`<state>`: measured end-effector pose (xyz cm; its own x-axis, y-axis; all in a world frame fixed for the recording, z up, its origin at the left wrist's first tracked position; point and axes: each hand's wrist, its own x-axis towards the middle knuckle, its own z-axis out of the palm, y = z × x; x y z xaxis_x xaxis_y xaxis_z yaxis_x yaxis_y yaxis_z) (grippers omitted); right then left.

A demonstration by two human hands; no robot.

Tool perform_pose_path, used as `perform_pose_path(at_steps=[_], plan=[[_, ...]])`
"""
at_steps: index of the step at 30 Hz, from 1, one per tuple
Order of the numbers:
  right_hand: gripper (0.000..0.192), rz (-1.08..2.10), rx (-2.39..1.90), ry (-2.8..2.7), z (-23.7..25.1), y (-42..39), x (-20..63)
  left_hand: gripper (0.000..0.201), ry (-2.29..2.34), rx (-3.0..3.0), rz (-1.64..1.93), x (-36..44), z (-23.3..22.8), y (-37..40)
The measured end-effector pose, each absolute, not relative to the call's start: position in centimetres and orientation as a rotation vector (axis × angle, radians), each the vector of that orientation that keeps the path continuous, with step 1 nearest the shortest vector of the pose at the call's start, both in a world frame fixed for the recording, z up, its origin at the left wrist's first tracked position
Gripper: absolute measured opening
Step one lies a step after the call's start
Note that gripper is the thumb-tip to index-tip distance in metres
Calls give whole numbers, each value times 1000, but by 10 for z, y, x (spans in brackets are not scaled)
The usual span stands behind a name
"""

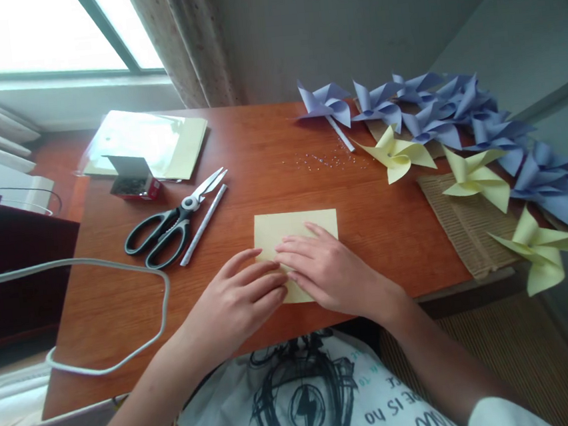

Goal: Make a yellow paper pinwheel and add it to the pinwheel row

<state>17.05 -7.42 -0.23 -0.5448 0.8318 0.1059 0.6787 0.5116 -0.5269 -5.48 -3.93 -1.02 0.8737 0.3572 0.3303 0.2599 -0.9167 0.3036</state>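
Left hand (249, 295), right hand (325, 264) together on yellow paper (292, 224), near middle of table (258, 155); can't tell if pinching. 2 near corners hidden under them. Purple pinwheels (489, 127) far right overlap, some cut off. Box (152, 188) far left, contents kinda murky.

Your reddish-brown wooden table (259, 165) bears a pale yellow rectangular paper sheet (279, 228), black-and-grey-handled metal scissors (189, 203), a thin white stick (204, 225) just beside them, an open red box (152, 189) and a ribbed brown cardboard piece (459, 229).
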Motion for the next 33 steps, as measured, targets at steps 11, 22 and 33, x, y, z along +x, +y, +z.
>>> perform_pose_path(at_steps=[11,22,33], plan=[[77,729,-1256,-2463,-19,-94,201,28,772,2855,498,-68,-19,-41],[80,763,-1197,-2368,-23,-97,210,23,813,2746,562,-63,-22,-42],[21,688,-1456,-1772,-32,-100,203,10,1058,2397,721,-57,-20,-47]])
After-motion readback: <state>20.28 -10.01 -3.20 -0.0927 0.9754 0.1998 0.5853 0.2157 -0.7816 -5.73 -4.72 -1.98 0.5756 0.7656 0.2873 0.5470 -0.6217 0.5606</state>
